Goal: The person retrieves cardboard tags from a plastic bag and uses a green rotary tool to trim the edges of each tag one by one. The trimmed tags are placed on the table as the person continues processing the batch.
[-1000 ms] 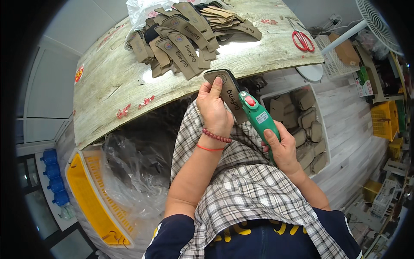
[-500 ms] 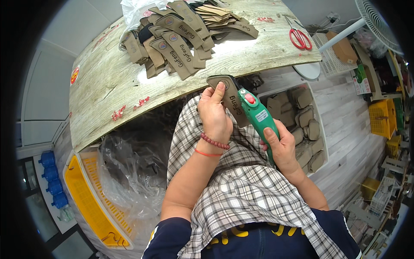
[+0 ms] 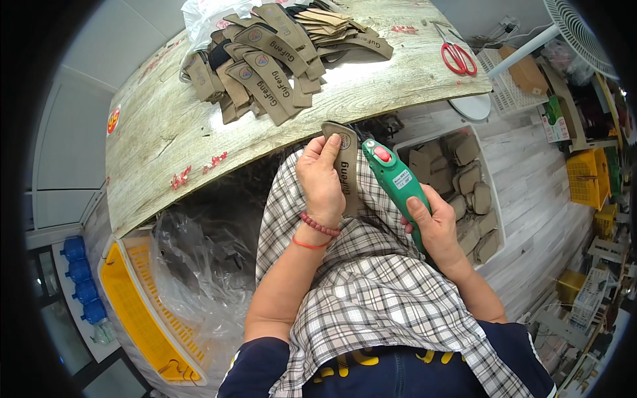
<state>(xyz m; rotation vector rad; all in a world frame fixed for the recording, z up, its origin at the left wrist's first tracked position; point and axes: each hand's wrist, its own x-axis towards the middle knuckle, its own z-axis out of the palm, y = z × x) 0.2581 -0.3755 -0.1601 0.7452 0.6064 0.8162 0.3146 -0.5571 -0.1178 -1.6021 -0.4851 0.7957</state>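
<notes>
My left hand (image 3: 320, 176) pinches a brown fabric strap piece (image 3: 348, 166) near its rounded top, thumb over a small round emblem. Dark lettering runs down the strap, which hangs over my checked apron. My right hand (image 3: 431, 222) wraps round the lower end of a green handheld electric cutter (image 3: 397, 179) with a red button. The cutter's dark head points up at the table edge, just right of the strap's top; whether they touch I cannot tell. On the table lies a heap of similar brown strap pieces (image 3: 272, 86).
Red-handled scissors (image 3: 459, 58) lie at the table's (image 3: 159, 152) right end. A white bin (image 3: 499, 225) of brown pieces stands on the floor to the right. At left is a yellow crate (image 3: 142, 312) beside clear plastic bags (image 3: 206, 272). A white fan (image 3: 578, 33) stands far right.
My left hand has drawn back slightly left, and the strap has turned more upright, apart from the cutter's body. The cutter, in my right hand, has barely moved.
</notes>
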